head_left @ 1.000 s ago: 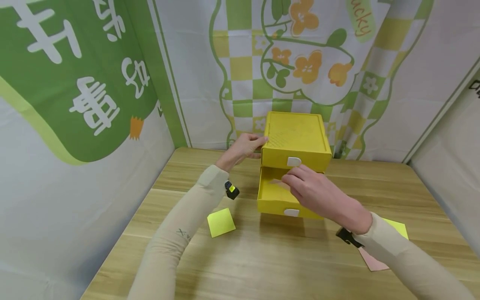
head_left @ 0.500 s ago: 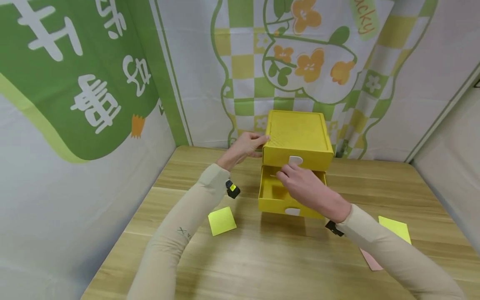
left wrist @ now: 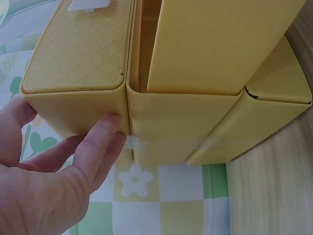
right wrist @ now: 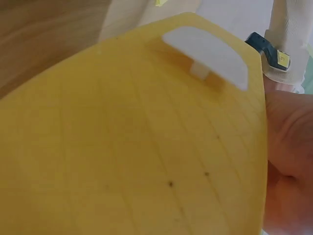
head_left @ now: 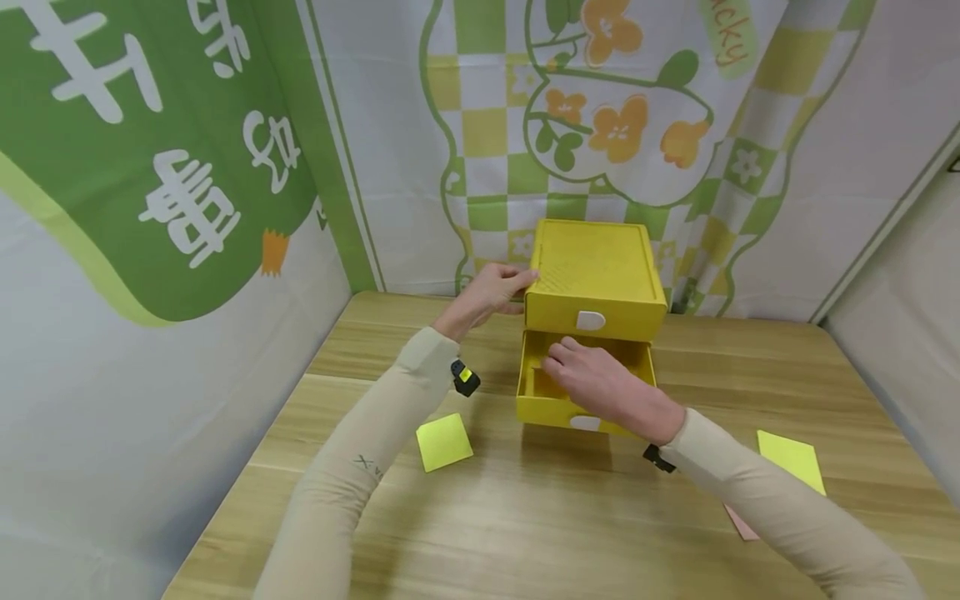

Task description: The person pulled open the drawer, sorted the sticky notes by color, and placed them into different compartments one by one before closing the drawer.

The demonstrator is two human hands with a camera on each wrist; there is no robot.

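Note:
A yellow drawer unit (head_left: 596,262) with white handles stands on the table, its middle drawer (head_left: 555,412) pulled out. My left hand (head_left: 487,292) rests against the top section's left side, thumb at the upper edge. In the left wrist view, the fingers (left wrist: 98,142) of that hand lie nearly straight on the side wall. My right hand (head_left: 588,375) reaches over the open drawer with bent fingers, fingertips low inside it. I cannot tell whether it holds anything. The right wrist view is filled by the top drawer front (right wrist: 146,147) with its white handle (right wrist: 210,54).
On the table (head_left: 487,533), a yellow sticky note (head_left: 444,442) lies left of the unit. Another yellow note (head_left: 791,460) and a pink note (head_left: 741,523) lie at the right, partly behind the right sleeve. A patterned cloth (head_left: 487,133) hangs behind.
My right hand has moved left and down into the open drawer. A pale pinkish paper at its fingertips a second ago no longer shows. The left hand stays in place.

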